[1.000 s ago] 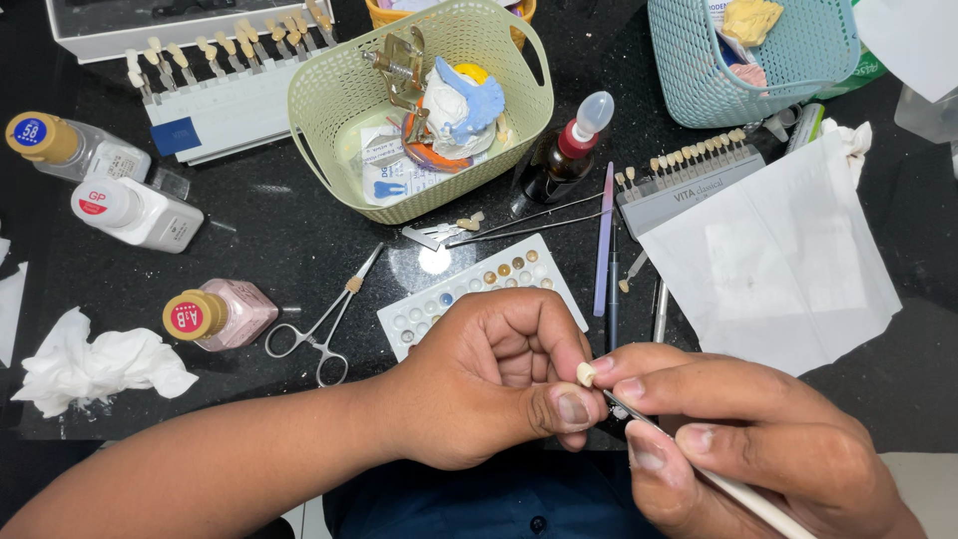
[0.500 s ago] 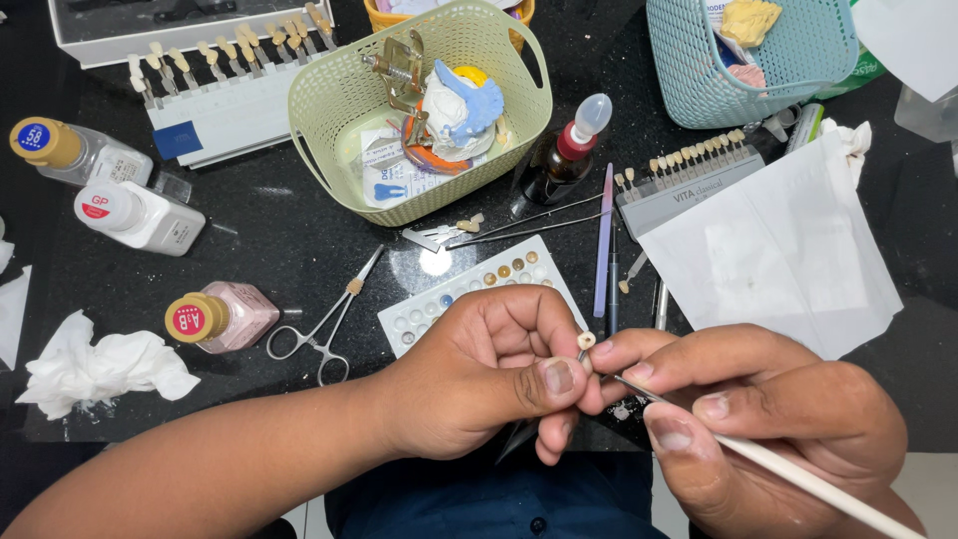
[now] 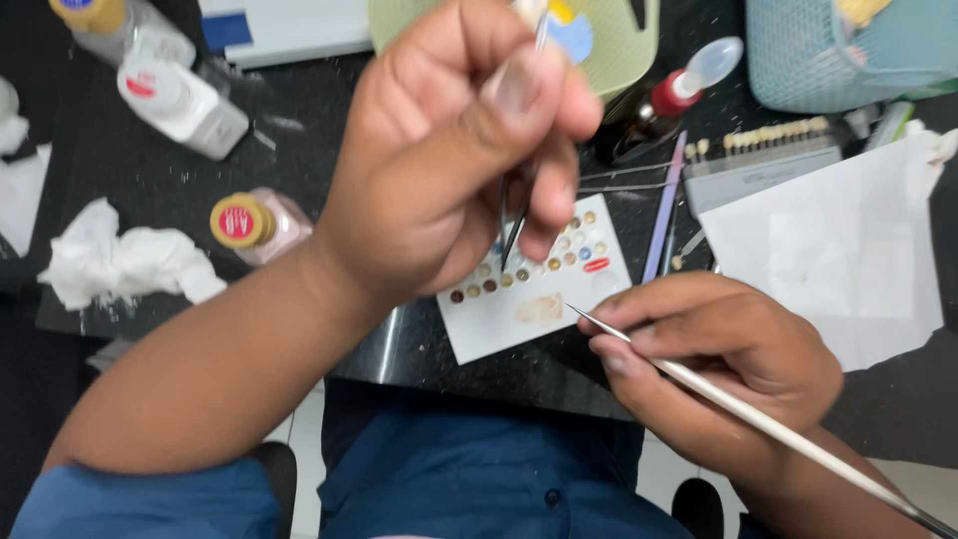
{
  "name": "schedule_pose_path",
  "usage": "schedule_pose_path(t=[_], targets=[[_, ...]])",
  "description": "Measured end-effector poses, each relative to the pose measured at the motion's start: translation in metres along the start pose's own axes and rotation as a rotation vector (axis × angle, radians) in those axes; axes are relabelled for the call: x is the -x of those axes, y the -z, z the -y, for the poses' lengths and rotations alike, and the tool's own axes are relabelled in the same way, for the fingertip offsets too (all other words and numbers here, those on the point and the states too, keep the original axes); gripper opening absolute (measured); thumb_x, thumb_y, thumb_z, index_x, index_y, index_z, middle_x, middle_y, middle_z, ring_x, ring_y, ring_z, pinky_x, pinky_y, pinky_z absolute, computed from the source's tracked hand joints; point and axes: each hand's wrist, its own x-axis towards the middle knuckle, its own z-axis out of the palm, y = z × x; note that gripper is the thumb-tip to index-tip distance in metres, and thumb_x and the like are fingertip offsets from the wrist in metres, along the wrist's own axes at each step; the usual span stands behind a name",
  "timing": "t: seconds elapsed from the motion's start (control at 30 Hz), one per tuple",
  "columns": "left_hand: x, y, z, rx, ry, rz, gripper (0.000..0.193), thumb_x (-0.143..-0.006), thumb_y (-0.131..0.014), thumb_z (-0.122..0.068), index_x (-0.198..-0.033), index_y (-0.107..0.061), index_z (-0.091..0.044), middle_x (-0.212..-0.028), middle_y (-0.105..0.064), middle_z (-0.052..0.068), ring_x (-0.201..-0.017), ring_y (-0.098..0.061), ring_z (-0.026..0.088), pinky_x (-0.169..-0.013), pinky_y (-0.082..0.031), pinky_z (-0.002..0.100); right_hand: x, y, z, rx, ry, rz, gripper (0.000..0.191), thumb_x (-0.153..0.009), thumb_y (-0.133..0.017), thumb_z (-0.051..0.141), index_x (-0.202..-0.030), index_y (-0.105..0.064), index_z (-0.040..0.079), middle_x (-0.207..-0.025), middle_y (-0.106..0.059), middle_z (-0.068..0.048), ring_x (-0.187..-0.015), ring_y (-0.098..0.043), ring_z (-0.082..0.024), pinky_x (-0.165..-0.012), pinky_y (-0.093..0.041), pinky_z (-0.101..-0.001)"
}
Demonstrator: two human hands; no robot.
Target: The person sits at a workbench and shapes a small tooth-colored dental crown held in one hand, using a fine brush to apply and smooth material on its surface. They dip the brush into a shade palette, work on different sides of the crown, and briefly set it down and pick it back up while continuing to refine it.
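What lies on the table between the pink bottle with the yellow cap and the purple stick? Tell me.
In the head view, the white palette card with small colour dots lies between the pink bottle and the purple stick; the raised left hand covers part of it.

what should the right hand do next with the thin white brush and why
Probably dip the thin white brush into the white palette card: the right hand holds its tip just off the card's edge, while the left hand holds dark tweezers raised above.

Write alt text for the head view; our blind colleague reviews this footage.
The left hand is raised, pinching thin tweezers above a white palette card of colour dots. The right hand holds a fine brush near it, over a cluttered black worktop.
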Motion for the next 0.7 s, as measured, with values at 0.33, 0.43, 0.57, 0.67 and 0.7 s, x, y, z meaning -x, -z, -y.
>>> schedule_pose_path(t=[0.33, 0.43, 0.57, 0.67, 0.7], targets=[[-0.011, 0.016, 0.030, -0.218, -0.324, 0.060, 0.028, -0.124, -0.064, -0.023, -0.119, -0.063, 0.005, -0.107, -0.074, 0.015, -0.075, -0.075, 0.014, -0.060, -0.058, 0.027, -0.020, -0.055, -0.021, 0.231, 0.005, 0.177, 0.016, -0.087, -0.077, 0.000, -0.097, -0.066, 0.001, -0.104, -0.076, -0.013, -0.087, -0.076, -0.014, -0.072, -0.060, -0.0216], [-0.015, 0.015, 0.032, -0.224, -0.370, 0.058, 0.030, -0.125, -0.065, -0.025, -0.121, -0.063, 0.005, -0.109, -0.076, 0.015, -0.074, -0.077, 0.014, -0.060, -0.059, 0.026, -0.025, -0.061, -0.020, 0.363, 0.055, 0.182, 0.017, -0.085, -0.080, 0.004, -0.094, -0.066, 0.002, -0.102, -0.077, -0.012, -0.087, -0.076, -0.016, -0.073, -0.058, -0.0239], [-0.017, 0.009, 0.035, -0.217, -0.423, 0.019, 0.033, -0.120, -0.068, -0.030, -0.120, -0.061, 0.003, -0.111, -0.075, 0.014, -0.073, -0.077, 0.011, -0.058, -0.061, 0.025, -0.030, -0.063, -0.020, 0.464, 0.133, 0.214, 0.015, -0.084, -0.081, 0.005, -0.091, -0.068, 0.002, -0.100, -0.076, -0.012, -0.087, -0.076, -0.017, -0.075, -0.058, -0.0255], [-0.015, 0.003, 0.037, -0.152, -0.389, 0.006, 0.035, -0.114, -0.067, -0.032, -0.119, -0.065, 0.003, -0.107, -0.075, 0.014, -0.073, -0.076, 0.011, -0.059, -0.063, 0.025, -0.030, -0.067, -0.021, 0.500, 0.207, 0.215, 0.016, -0.083, -0.080, 0.005, -0.091, -0.066, 0.003, -0.101, -0.075, -0.011, -0.091, -0.076, -0.019, -0.079, -0.059, -0.0279], [-0.013, 0.001, 0.036, -0.152, -0.368, -0.001, 0.036, -0.112, -0.066, -0.033, -0.118, -0.066, 0.003, -0.104, -0.076, 0.013, -0.072, -0.076, 0.011, -0.059, -0.063, 0.025, -0.030, -0.067, -0.021, 0.516, 0.198, 0.214, 0.016, -0.082, -0.081, 0.005, -0.089, -0.066, 0.003, -0.098, -0.075, -0.011, -0.088, -0.075, -0.019, -0.076, -0.058, -0.0279]])
